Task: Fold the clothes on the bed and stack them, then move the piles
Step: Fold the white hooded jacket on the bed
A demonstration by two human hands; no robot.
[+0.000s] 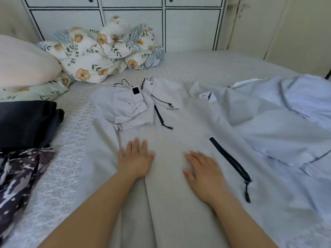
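The bed (206,67) has a pale patterned cover. In its middle lies a light grey jacket (179,122), spread flat, with its hood folded down on the chest. On the right side, a pale blue garment (286,113) lies crumpled and overlaps the jacket's edge. At the far left corner are a floral duvet (100,51) in a heap and a pink pillow (23,63). Along the left edge lie folded dark clothes (26,122), and nearer, a dark patterned garment (19,172)
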